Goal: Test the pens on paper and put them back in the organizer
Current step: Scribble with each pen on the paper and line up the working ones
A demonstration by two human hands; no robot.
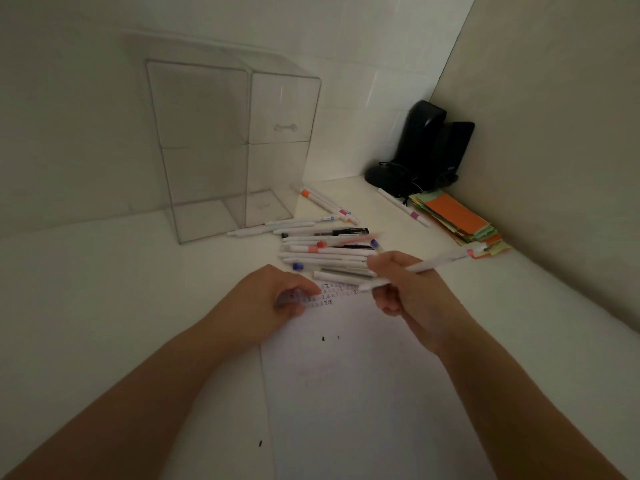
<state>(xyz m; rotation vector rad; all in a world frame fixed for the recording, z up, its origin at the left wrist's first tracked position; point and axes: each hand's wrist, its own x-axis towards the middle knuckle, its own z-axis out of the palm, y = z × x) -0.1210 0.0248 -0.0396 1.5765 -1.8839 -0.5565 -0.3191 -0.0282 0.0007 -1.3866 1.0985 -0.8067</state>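
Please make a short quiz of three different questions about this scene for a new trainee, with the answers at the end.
1. True or false: the clear organizer already holds several pens.
2. Which of the hands holds the white pen? A) the left hand B) the right hand C) neither
3. Fill in: the pile of pens lies between the organizer and the stack of coloured ____.

Key:
1. False; its compartments look empty.
2. B; the left hand presses the top edge of the paper.
3. Paper notes.
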